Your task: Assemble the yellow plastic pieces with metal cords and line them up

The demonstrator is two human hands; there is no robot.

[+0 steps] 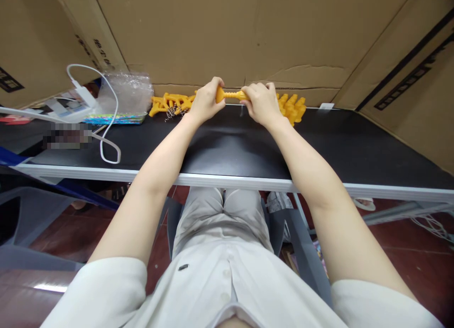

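Head view, clock directions read from the ribbed yellow rod [232,95], which is held level near the far edge of the black worktop [230,143]. The rounded end of the rod is pinched between thumb and fingers of the left hand [205,101]; its opposite end is gripped by the curled fingers of the right hand [262,102], and the slender middle is left bare between the two. Whether one piece or two joined pieces are held cannot be told. The rod is judged to be moulded plastic: light, stiff and rather smooth, with the thin ribbed neck the likeliest place to be overstressed by bending. Hold is therefore best taken at the thicker ends, with the pull kept in line. At 9 o'clock, beside the left hand, yellow pieces [166,102] are heaped, with dark coiled bits [172,112] too small to be identified; farther out lie a clear plastic bag [126,91] and a white cable [115,99]. Toward 3 o'clock, just beyond the right hand, a knobbed yellow cluster [293,109] is seen. At 12 o'clock the worktop is bounded by a cardboard wall [213,35].
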